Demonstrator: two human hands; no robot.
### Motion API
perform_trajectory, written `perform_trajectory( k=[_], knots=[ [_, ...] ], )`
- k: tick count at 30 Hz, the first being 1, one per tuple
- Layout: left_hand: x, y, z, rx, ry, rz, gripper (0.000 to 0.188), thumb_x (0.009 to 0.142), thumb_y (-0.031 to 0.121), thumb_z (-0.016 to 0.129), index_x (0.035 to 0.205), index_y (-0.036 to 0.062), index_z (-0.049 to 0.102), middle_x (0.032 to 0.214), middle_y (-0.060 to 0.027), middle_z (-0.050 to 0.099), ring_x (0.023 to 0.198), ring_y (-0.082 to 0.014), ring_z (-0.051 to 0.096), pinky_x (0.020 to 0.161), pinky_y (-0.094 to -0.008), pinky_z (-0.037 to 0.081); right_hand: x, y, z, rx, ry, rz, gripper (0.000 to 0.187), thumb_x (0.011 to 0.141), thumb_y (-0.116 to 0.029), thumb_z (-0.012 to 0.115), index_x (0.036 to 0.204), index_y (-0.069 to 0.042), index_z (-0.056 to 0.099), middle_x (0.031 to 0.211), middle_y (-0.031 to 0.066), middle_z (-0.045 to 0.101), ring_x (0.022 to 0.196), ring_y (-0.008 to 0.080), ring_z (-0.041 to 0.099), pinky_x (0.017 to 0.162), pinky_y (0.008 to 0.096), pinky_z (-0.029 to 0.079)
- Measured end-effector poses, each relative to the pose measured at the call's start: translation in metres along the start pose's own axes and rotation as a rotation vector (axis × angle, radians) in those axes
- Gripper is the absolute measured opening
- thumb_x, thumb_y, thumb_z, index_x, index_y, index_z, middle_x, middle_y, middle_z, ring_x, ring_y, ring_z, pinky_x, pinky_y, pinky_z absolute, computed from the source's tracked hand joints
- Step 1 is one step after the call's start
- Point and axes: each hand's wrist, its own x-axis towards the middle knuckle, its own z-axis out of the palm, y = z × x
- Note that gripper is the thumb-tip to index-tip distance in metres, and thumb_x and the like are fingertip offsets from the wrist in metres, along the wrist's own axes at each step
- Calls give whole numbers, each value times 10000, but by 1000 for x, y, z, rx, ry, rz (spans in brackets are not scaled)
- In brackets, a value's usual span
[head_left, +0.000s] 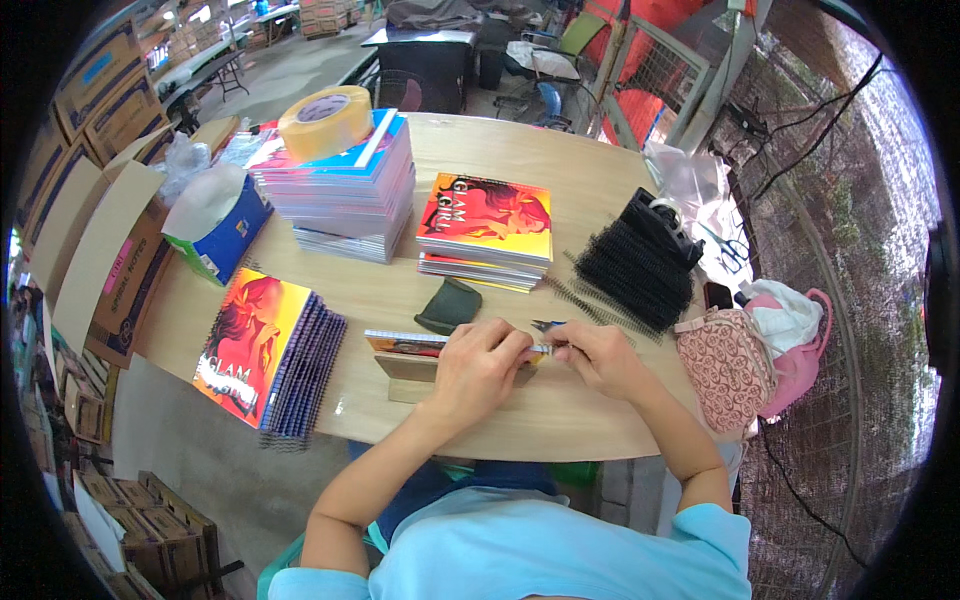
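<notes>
A notebook (408, 343) stands on its edge in a small brown holder (405, 367) at the table's near middle, its bound edge upward. My left hand (477, 362) is closed over the notebook's right part, fingers bent at its top edge. At the notebook's right end, my right hand (592, 356) is closed in a pinch. A small dark and blue tip (545, 325) shows by its fingers, too small to name. Just beyond the notebook lies a dark grey pad (449, 305). Loose black spiral coils (590, 307) lie beyond my right hand.
A pile of black coils (640, 262) sits at the right, near scissors (734, 252) and a pink patterned pouch (727, 366). Notebooks are stacked at the middle (487, 220) and left (254, 345). A tape roll (325, 122) tops the tall stack (350, 190). Cartons (128, 280) stand left.
</notes>
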Motion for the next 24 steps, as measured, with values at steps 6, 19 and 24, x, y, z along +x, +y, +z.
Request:
perform_trajectory(
  k=[6, 19, 24],
  knots=[
    [-14, -1, -9, -49, -42, 72, 165, 761, 153, 708, 906, 102, 647, 843, -59, 597, 807, -262, 608, 718, -393, 462, 0, -13, 1, -239, -180, -53, 351, 829, -223, 712, 1085, -4, 615, 1051, 182, 612, 992, 326, 604, 813, 378, 499],
    [-9, 17, 7, 156, 79, 138, 175, 810, 296, 685, 897, 163, 610, 952, 3, 563, 850, -191, 560, 750, -390, 412, 117, 43, 107, -471, -519, -52, 494, 882, -448, 626, 1345, -286, 564, 1158, 291, 498, 1092, 453, 532, 909, 440, 480],
    [-17, 10, 11, 125, 52, 129, 186, 816, 305, 676, 909, 155, 617, 1021, -4, 576, 870, -197, 557, 776, -397, 415, 92, 32, 21, -159, -378, 44, 401, 911, -446, 599, 1276, -284, 637, 1036, 215, 502, 1040, 359, 525, 931, 386, 426]
  ],
)
